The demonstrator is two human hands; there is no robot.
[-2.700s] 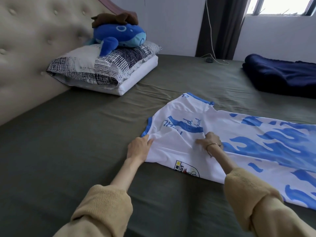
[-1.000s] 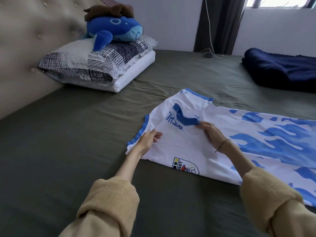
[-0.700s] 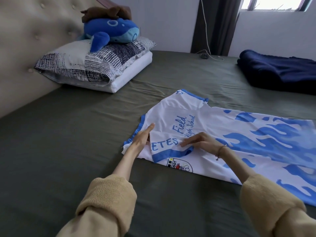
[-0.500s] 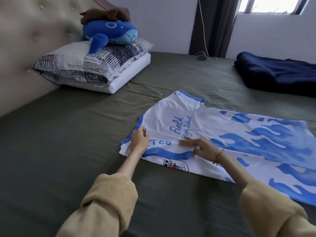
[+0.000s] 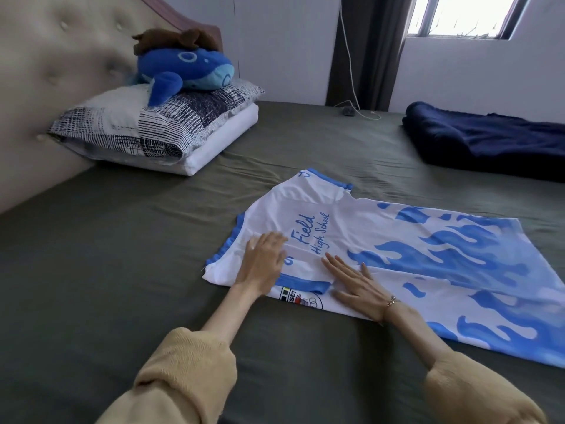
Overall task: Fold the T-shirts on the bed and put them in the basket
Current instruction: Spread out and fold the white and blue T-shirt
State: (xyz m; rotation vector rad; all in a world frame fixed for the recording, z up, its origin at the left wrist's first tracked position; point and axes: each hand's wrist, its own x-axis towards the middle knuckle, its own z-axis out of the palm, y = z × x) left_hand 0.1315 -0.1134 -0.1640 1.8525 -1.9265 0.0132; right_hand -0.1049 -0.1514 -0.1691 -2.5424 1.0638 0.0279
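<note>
The big bed (image 5: 122, 270) with its dark green sheet fills most of the view. On it, from the middle out to 3 o'clock, lies the white and blue T-shirt (image 5: 412, 264), spread flat. Its long way runs from the hands toward 3 o'clock, with the neck end at the hands and the bottom edge far off to the right. A folded dark blue blanket (image 5: 489, 142) sits at 2 o'clock. Two stacked pillows (image 5: 153, 130) lie at 10 o'clock, with a blue whale toy (image 5: 186, 71) on top.

The near sleeve is folded in over the chest. The left hand (image 5: 263, 264) lies flat on it, fingers straight, pressing it down. The right hand (image 5: 354, 286) lies flat just beside it, fingers straight and spread, also pressing. Neither hand grips anything.

The far sleeve at 12 o'clock is not folded in yet, so that is likely next. The right hand is nearer the long body of the shirt.

No basket shows in this view, so I cannot tell what is in it.
</note>
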